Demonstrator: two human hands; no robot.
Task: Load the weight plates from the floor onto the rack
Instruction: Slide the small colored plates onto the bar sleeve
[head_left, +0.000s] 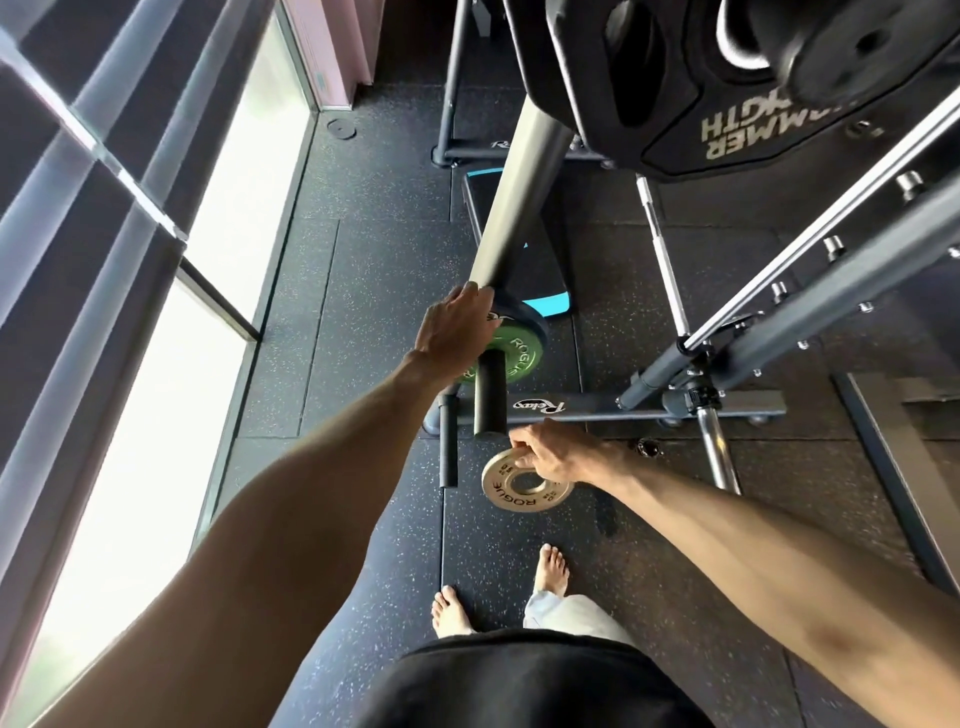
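Note:
My right hand (553, 454) pinches the rim of a small tan Rogue weight plate (524, 483), held above the floor just right of the end of a black rack peg (490, 395). A green Rogue plate (514, 353) sits on that peg further in. My left hand (457, 332) rests over the green plate's left edge, fingers curled against it, just below the end of a grey bar sleeve (519, 192). The rack's base bar (597, 408) lies across the floor behind.
Large black plates (727, 93) hang on the bar overhead. A second black peg (448, 441) sticks out to the left. A black and teal step platform (540, 280) lies behind. Slanted rack rails (810, 280) stand right, a window wall left. My bare feet (550, 569) stand on rubber flooring.

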